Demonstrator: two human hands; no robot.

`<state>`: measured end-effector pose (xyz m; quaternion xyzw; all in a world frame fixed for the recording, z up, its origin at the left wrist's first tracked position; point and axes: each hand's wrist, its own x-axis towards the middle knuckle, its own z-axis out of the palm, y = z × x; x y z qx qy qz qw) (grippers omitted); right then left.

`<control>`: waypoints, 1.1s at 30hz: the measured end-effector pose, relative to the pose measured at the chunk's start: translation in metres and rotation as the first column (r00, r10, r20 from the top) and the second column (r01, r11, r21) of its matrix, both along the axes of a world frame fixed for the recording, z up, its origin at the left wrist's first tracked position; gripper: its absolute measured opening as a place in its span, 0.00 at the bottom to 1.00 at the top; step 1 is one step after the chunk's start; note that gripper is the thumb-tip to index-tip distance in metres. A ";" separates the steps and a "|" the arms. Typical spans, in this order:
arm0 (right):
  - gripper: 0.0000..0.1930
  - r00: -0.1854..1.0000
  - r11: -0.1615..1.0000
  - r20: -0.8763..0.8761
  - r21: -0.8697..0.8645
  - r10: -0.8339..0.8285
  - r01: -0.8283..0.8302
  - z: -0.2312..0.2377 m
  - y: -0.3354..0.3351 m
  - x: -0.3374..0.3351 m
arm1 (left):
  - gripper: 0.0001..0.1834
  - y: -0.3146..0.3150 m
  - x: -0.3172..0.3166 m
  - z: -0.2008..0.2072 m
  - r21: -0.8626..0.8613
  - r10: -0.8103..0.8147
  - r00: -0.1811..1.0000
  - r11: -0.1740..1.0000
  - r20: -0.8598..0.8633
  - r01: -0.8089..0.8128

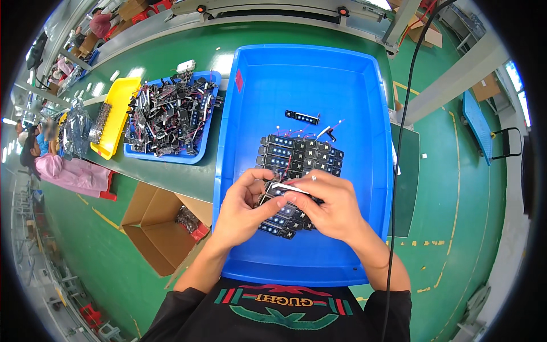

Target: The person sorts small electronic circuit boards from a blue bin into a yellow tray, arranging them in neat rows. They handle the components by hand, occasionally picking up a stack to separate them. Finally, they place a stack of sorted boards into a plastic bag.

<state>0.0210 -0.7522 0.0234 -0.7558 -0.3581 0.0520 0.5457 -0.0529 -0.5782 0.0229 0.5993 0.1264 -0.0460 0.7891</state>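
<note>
Grips small black part (pixel 278 191) with white strip (pixel 293 188), pinched in left hand (pixel 244 204) and right hand (pixel 330 205) alike. Holds it over rows of black modules (pixel 309 153) inside large blue tray (pixel 307 80).

Bright, fairly even light fell across my bare left hand (pixel 242 205), my bare right hand (pixel 333 208) and the large blue plastic bin (pixel 342 97). White glare marked the glossy green tabletop (pixel 162 174) toward eleven o'clock. The long grey metal rail (pixel 285 19) at twelve bowed with distortion; distant detail at nine turned soft, and black rounded the corners.
</note>
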 end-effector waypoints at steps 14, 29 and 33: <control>0.19 0.903 0.994 -0.416 -0.002 0.102 -0.113 0.000 0.001 0.003 | 0.42 0.009 -0.005 0.004 0.079 -0.080 0.994 0.994 0.069 0.075; 0.12 0.961 0.999 -0.277 -0.023 0.017 -0.024 -0.004 -0.002 -0.004 | 0.34 0.008 -0.006 0.003 -0.046 -0.055 0.998 0.997 0.004 0.055; 0.13 0.988 1.000 -0.157 -0.029 -0.011 0.007 -0.002 0.001 -0.007 | 0.36 0.008 -0.008 -0.004 -0.013 -0.011 1.000 1.000 0.009 0.011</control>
